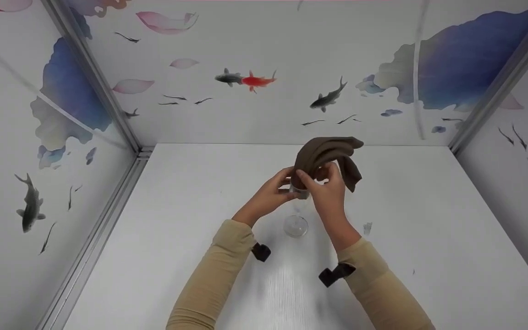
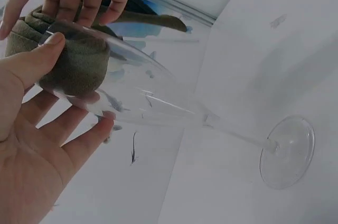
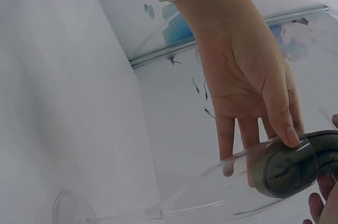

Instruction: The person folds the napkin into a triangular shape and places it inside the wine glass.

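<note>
A clear champagne flute (image 2: 158, 97) is tilted, a dark brown-green cloth (image 1: 323, 153) bunched inside its bowl. More of the cloth spills out over the rim and hangs to the right in the head view. My left hand (image 1: 273, 195) grips the bowl near the rim, thumb on one side and fingers round the other. At the mouth of the flute, my right hand (image 1: 330, 190) holds the cloth between thumb and fingers. In the right wrist view, some right-hand fingers (image 3: 248, 134) lie behind the bowl. The flute's round foot (image 1: 296, 227) points toward me.
A white table (image 1: 190, 192) lies beneath both hands. White panels (image 1: 264, 41) painted with fish, petals and blue shapes enclose the back and sides, with metal rails (image 1: 94, 78) at the corners. Black wrist cameras (image 1: 335, 275) sit on the beige sleeves (image 1: 218, 270).
</note>
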{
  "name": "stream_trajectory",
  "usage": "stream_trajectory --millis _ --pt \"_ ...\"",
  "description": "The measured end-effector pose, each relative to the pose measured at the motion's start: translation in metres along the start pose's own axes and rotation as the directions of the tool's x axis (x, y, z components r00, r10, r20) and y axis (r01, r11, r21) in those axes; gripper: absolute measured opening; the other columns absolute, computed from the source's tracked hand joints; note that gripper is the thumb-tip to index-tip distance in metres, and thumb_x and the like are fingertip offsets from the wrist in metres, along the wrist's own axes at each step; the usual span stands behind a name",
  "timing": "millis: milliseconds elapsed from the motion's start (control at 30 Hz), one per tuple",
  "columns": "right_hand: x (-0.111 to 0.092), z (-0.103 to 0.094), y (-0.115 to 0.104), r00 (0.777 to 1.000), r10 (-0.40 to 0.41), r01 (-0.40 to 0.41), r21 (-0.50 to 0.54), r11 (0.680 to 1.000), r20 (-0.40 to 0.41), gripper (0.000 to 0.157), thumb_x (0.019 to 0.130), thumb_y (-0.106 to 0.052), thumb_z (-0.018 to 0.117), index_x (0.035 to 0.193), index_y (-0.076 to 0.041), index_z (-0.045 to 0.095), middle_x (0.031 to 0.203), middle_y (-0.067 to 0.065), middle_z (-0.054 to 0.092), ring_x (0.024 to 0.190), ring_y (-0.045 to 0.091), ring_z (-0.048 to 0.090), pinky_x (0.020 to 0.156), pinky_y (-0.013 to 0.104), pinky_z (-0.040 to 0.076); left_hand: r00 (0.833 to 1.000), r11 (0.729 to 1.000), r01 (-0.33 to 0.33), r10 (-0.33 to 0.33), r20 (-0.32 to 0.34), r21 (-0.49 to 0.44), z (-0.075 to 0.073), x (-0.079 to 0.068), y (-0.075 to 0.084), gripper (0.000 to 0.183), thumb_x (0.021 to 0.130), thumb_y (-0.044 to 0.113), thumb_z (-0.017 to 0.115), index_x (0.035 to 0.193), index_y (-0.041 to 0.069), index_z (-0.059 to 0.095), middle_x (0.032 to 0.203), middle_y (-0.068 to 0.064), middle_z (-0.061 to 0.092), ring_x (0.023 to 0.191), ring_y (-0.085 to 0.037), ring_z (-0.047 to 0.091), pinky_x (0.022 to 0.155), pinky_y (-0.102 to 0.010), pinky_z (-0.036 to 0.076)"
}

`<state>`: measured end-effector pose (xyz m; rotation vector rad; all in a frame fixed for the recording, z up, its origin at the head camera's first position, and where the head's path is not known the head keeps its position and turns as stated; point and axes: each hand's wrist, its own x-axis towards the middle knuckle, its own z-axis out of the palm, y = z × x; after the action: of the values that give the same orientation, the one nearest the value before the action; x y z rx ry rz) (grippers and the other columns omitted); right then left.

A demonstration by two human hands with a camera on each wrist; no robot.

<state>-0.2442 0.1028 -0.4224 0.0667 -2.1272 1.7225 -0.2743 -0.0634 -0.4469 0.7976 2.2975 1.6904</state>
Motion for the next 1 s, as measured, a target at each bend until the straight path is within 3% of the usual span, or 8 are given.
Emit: stream_trajectory --millis 167,333,500,733,1000 --pt "0.004 0.002 -0.002 0.999 -0.031 0.029 -0.051 0.998 -0.044 0.041 0.083 -0.032 0.079 0.106 -0.005 0.057 0.087 0.008 0.056 0.078 0.018 0.049 0.066 0.031 0.040 1.000 0.999 -0.020 0.021 0.019 -0.025 -0.001 0.003 -0.005 0.066 0.094 0.017 0.067 0.151 0.015 0.034 0.148 0.000 0.041 0.134 -0.019 0.042 0.103 -0.029 0.041" --pt "0.004 0.002 0.000 0.986 -0.156 0.145 -0.161 0.976 -0.052 0.033 0.087 -0.028 0.076 0.100 -0.005 0.056 0.081 0.005 0.057 0.070 0.015 0.048 0.062 0.030 0.039 0.997 0.998 0.034 -0.038 -0.061 -0.057 0.007 0.003 -0.003 0.070 0.089 0.025 0.074 0.148 0.013 0.038 0.144 -0.003 0.045 0.131 -0.021 0.045 0.102 -0.034 0.042" --pt "0.005 0.001 -0.001 0.973 -0.227 0.212 -0.224 0.951 -0.045 0.027 0.085 -0.020 0.077 0.093 -0.005 0.056 0.078 0.005 0.057 0.070 0.016 0.049 0.061 0.031 0.041 0.988 0.990 0.095 -0.108 -0.114 -0.107 0.014 0.002 -0.002 0.065 0.088 0.024 0.075 0.143 0.013 0.043 0.142 -0.007 0.044 0.127 -0.023 0.050 0.096 -0.030 0.047" --pt "0.009 0.000 0.000 0.946 -0.320 0.290 -0.305 0.907 -0.051 0.024 0.084 -0.016 0.078 0.087 -0.004 0.057 0.075 0.007 0.059 0.070 0.019 0.052 0.063 0.032 0.043 0.986 0.992 0.073 -0.087 -0.139 -0.103 0.016 0.007 -0.005 0.064 0.087 0.024 0.076 0.143 0.014 0.047 0.140 -0.004 0.050 0.129 -0.021 0.049 0.101 -0.031 0.043" --pt "0.009 -0.002 0.002 0.914 -0.404 0.367 -0.339 0.867 -0.043 0.025 0.082 -0.013 0.079 0.081 -0.004 0.056 0.072 0.006 0.057 0.070 0.019 0.054 0.064 0.033 0.044 0.977 0.989 0.095 -0.114 -0.180 -0.111 0.019 0.006 -0.006 0.061 0.086 0.032 0.076 0.140 0.020 0.052 0.135 0.002 0.054 0.123 -0.019 0.052 0.095 -0.033 0.047"
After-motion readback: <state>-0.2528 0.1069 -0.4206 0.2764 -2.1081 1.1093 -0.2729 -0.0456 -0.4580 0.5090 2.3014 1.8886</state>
